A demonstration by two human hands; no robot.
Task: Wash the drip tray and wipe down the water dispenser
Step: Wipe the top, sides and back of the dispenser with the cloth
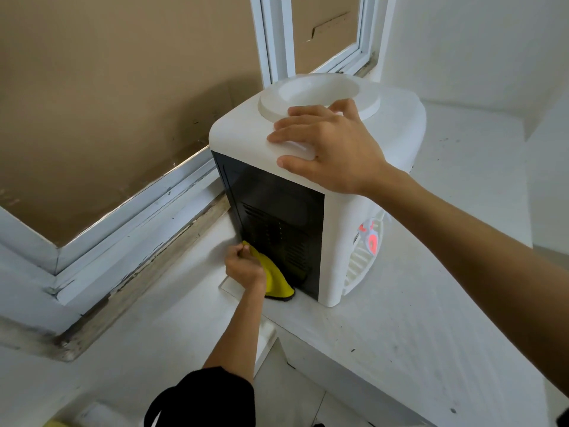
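Dispenser (363, 192) white, black vented side panel (277, 223).

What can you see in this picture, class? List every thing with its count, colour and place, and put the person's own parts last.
water dispenser: one, white with a black vented back panel, standing on the counter near the window.
cloth: one, yellow, pressed against the bottom of the black panel.
drip tray: one, white, slatted, at the dispenser's front, lower right.
taps: red-orange parts above the tray; count unclear.
counter: one, white, speckled, under the dispenser.
window frames: white, behind and left of the dispenser.
sleeve: one, black, bottom edge.
hands: left hand grips the cloth low down; right hand rests flat on the dispenser's top.
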